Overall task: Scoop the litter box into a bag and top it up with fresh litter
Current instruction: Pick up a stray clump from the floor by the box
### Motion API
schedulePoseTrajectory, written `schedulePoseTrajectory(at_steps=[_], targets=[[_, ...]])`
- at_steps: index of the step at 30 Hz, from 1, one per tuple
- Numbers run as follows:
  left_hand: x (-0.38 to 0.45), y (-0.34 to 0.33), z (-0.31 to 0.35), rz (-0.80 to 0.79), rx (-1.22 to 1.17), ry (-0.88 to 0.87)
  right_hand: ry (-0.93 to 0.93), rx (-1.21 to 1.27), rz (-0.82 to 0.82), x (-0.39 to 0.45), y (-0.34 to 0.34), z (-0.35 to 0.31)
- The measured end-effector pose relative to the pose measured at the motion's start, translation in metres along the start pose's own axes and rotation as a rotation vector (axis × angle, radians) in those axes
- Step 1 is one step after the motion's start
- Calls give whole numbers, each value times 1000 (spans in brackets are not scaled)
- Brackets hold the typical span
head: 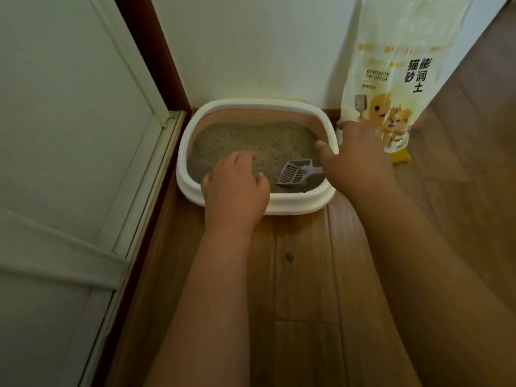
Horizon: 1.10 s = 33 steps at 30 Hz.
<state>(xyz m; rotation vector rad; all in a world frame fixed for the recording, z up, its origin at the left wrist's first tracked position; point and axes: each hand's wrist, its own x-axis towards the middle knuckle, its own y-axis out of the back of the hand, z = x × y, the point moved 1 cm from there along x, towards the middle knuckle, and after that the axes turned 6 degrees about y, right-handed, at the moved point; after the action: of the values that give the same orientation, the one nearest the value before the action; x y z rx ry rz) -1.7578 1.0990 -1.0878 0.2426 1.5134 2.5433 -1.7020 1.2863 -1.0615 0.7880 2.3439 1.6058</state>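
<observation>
The litter box (279,201) is sitting on the wood floor (304,275), tucked into the corner against the wall (251,46) and beside the door frame (156,51), likely to keep it out of the walkway. The scoop (296,173) is lying inside on the litter (251,141) at the near right, its slotted end pointing left and its handle running toward the right hand (354,160). That hand is reaching over the box's right rim with fingers loosely spread, gripping nothing I can see; it is probably going for the handle, though the handle's end is hidden beneath it. The left hand (234,191) is resting over the near rim, fingers relaxed and slightly curled, apparently steadying the box. The litter bag (396,74) is leaning upright against the wall just right of the box, handy for topping up. No waste bag is showing.
</observation>
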Motion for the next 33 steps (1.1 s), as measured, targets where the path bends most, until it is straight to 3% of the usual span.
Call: schedulePoseTrajectory(at_steps=[6,9,11,17,21,26,33], targets=[[5,-9,-40,-74,9,-135,88,-74,-61,-25,-26,12],[5,-17,-43,-97,-31,-115,88,-114,-66,-30,-33,23],[0,-26,-42,-108,-258,-1,94,-131,-77,-33,-37,27],[-22,-61,-49,-269,-1333,683,122,-71,-122,-42,-60,31],[-45,-87,-61,-373,-1956,839,140,-27,-174,-51,-84,32],[-73,-115,-79,-272,-2251,955,137,35,-409,-64,-119,31],[-88,-128,-92,-251,-2284,1050,72,-12,-643,-92,-178,40]])
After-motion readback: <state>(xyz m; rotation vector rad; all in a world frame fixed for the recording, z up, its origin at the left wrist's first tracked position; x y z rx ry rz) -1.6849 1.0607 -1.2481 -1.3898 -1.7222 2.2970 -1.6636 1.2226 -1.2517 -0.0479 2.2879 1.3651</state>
